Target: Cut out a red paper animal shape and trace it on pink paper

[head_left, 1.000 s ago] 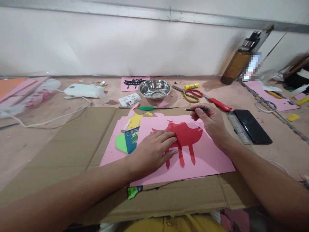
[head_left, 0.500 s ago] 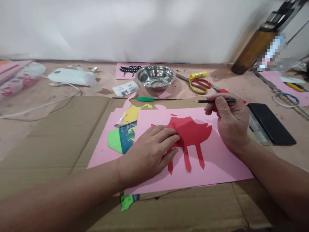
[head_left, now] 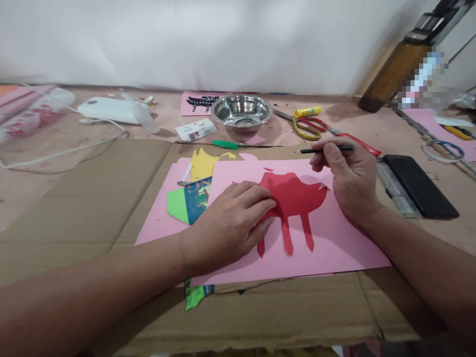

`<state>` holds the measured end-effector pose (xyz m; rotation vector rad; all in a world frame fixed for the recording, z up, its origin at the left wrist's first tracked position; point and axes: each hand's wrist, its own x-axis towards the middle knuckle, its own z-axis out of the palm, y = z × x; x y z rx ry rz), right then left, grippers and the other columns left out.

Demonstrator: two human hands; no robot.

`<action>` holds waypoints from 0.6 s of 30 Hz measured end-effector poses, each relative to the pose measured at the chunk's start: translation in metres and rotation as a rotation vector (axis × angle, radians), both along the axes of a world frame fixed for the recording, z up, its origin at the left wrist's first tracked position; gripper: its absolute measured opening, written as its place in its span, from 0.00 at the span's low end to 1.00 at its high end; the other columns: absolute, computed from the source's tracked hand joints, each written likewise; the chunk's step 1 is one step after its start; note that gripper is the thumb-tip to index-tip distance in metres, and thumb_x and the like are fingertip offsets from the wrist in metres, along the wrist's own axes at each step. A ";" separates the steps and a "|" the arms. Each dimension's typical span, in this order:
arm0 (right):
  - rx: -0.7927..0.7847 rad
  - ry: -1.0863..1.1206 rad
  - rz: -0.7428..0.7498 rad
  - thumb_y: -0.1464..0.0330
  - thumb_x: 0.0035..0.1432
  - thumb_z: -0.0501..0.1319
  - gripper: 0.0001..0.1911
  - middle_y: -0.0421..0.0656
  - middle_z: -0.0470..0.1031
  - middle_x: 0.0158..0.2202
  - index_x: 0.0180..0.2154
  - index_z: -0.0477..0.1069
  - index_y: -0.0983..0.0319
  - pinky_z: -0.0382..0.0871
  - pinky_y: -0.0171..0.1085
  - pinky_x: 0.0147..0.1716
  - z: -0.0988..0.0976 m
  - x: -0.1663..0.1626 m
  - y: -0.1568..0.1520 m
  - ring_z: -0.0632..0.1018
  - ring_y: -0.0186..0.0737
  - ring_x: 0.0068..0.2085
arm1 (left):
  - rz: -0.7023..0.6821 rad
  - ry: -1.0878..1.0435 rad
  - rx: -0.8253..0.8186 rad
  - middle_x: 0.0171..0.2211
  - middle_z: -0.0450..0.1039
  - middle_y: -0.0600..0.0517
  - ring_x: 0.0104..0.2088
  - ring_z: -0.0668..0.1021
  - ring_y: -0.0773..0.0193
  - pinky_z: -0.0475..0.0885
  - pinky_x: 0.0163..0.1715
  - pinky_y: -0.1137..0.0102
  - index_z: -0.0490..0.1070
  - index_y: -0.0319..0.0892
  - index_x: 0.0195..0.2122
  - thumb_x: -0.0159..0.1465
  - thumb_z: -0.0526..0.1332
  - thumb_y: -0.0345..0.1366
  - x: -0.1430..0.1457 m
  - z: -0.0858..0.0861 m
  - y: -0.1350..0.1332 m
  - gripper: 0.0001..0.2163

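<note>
A red paper cutout [head_left: 293,196] with a wide curved body and pointed legs lies on a pink sheet [head_left: 345,253]. My left hand [head_left: 230,225] rests flat over the cutout's left part, fingers stretched out, hiding some of it. Between the thumb and fingers of my right hand [head_left: 355,181] is a black pencil [head_left: 308,150]. It is held above the sheet's upper right edge, its point facing left and clear of the paper. A small red scrap [head_left: 268,169] lies just above the cutout.
Cardboard [head_left: 92,208] lies beneath the papers. Yellow [head_left: 204,166] and green [head_left: 177,206] paper pieces sit left. Behind are a metal bowl [head_left: 241,111], green-handled tool [head_left: 225,144], scissors [head_left: 307,128] and glue stick [head_left: 307,111]. A phone [head_left: 420,186] and clear ruler [head_left: 396,191] lie right.
My right hand with the pencil has shifted slightly left. My left hand stays on the red cutout. The whole view has tilted a little, so most things appear slightly higher.
</note>
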<state>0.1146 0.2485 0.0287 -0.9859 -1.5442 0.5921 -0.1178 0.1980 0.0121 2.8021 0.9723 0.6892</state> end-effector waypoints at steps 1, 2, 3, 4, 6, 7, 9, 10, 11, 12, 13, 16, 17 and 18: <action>0.007 -0.011 -0.002 0.57 0.65 0.61 0.13 0.38 0.75 0.26 0.37 0.76 0.59 0.73 0.34 0.30 -0.001 0.000 0.000 0.75 0.31 0.28 | -0.003 -0.002 0.015 0.48 0.77 0.46 0.48 0.74 0.54 0.72 0.50 0.57 0.76 0.39 0.48 0.70 0.56 0.32 0.000 0.000 0.000 0.10; 0.012 -0.021 -0.002 0.57 0.65 0.61 0.13 0.38 0.75 0.26 0.37 0.76 0.59 0.73 0.34 0.30 -0.002 0.000 0.000 0.75 0.31 0.28 | -0.007 -0.004 0.028 0.47 0.77 0.46 0.47 0.74 0.54 0.72 0.49 0.57 0.76 0.39 0.48 0.70 0.56 0.32 0.001 0.000 0.000 0.10; 0.015 -0.028 0.001 0.57 0.65 0.61 0.12 0.38 0.76 0.27 0.37 0.76 0.59 0.73 0.35 0.31 -0.003 0.000 0.000 0.76 0.31 0.28 | -0.009 -0.004 0.040 0.47 0.77 0.46 0.47 0.75 0.55 0.72 0.49 0.58 0.76 0.39 0.47 0.70 0.56 0.32 0.001 0.000 0.000 0.10; 0.016 -0.033 0.009 0.58 0.65 0.61 0.12 0.38 0.76 0.27 0.37 0.76 0.59 0.73 0.35 0.31 -0.004 0.001 0.000 0.76 0.32 0.29 | -0.012 -0.004 0.049 0.46 0.77 0.47 0.46 0.75 0.55 0.72 0.48 0.58 0.76 0.39 0.46 0.70 0.56 0.32 0.001 0.000 0.000 0.10; 0.025 -0.029 0.032 0.59 0.65 0.61 0.11 0.38 0.76 0.27 0.38 0.76 0.59 0.74 0.35 0.31 -0.006 0.001 0.000 0.77 0.32 0.30 | -0.020 -0.005 0.058 0.45 0.77 0.47 0.45 0.75 0.56 0.73 0.47 0.60 0.76 0.38 0.45 0.70 0.56 0.31 0.002 -0.001 0.000 0.10; 0.033 -0.024 0.044 0.60 0.65 0.61 0.10 0.38 0.76 0.28 0.38 0.76 0.59 0.74 0.35 0.32 -0.007 0.001 0.000 0.77 0.32 0.30 | -0.022 -0.007 0.059 0.45 0.77 0.47 0.45 0.75 0.56 0.72 0.47 0.60 0.76 0.38 0.45 0.70 0.56 0.31 0.002 -0.001 0.000 0.09; 0.056 -0.013 0.051 0.61 0.66 0.61 0.09 0.38 0.76 0.29 0.39 0.76 0.59 0.74 0.35 0.32 -0.008 0.001 0.000 0.77 0.32 0.31 | -0.022 -0.013 0.056 0.46 0.77 0.47 0.45 0.76 0.57 0.72 0.48 0.60 0.75 0.38 0.45 0.70 0.56 0.30 0.003 -0.002 0.000 0.09; 0.066 -0.010 0.047 0.61 0.66 0.61 0.09 0.38 0.76 0.29 0.39 0.76 0.59 0.74 0.35 0.32 -0.008 0.001 0.000 0.77 0.32 0.31 | -0.021 -0.017 0.051 0.46 0.77 0.47 0.45 0.76 0.57 0.72 0.48 0.60 0.75 0.38 0.45 0.69 0.57 0.30 0.003 -0.001 0.000 0.09; 0.075 -0.009 0.040 0.61 0.66 0.61 0.09 0.38 0.76 0.30 0.40 0.76 0.59 0.74 0.35 0.32 -0.008 0.001 -0.001 0.77 0.32 0.31 | -0.018 -0.021 0.046 0.46 0.78 0.47 0.45 0.76 0.57 0.72 0.49 0.60 0.75 0.38 0.45 0.69 0.57 0.29 0.003 -0.001 0.000 0.09; 0.082 -0.011 0.033 0.62 0.66 0.61 0.09 0.38 0.76 0.30 0.40 0.76 0.59 0.74 0.35 0.33 -0.008 0.001 -0.001 0.77 0.32 0.31 | -0.015 -0.026 0.042 0.46 0.77 0.47 0.45 0.76 0.58 0.72 0.49 0.60 0.75 0.38 0.45 0.69 0.57 0.29 0.003 -0.001 0.000 0.08; 0.088 -0.013 0.027 0.62 0.66 0.61 0.09 0.38 0.76 0.30 0.40 0.76 0.59 0.74 0.35 0.33 -0.009 0.000 -0.001 0.77 0.32 0.31 | -0.013 -0.032 0.040 0.46 0.77 0.47 0.45 0.76 0.58 0.72 0.49 0.60 0.75 0.38 0.45 0.69 0.57 0.29 0.003 -0.001 0.000 0.08; 0.099 -0.010 0.030 0.62 0.66 0.61 0.09 0.38 0.75 0.30 0.39 0.76 0.59 0.74 0.35 0.33 -0.010 0.000 0.000 0.77 0.32 0.31 | -0.010 -0.038 0.042 0.43 0.77 0.46 0.44 0.76 0.58 0.72 0.49 0.60 0.75 0.38 0.42 0.70 0.56 0.30 0.002 -0.001 0.000 0.08; 0.100 -0.005 0.036 0.62 0.66 0.61 0.08 0.38 0.75 0.30 0.39 0.76 0.59 0.74 0.35 0.33 -0.010 0.000 0.000 0.77 0.32 0.32 | -0.009 -0.034 0.043 0.42 0.77 0.46 0.44 0.76 0.57 0.72 0.49 0.60 0.75 0.38 0.41 0.70 0.56 0.30 0.002 -0.001 0.000 0.08; 0.098 0.000 0.041 0.62 0.66 0.60 0.08 0.38 0.76 0.31 0.39 0.76 0.59 0.73 0.35 0.33 -0.011 -0.001 0.000 0.77 0.32 0.32 | -0.008 -0.030 0.042 0.41 0.77 0.46 0.43 0.76 0.57 0.72 0.48 0.60 0.76 0.38 0.41 0.70 0.56 0.31 0.002 -0.001 0.000 0.09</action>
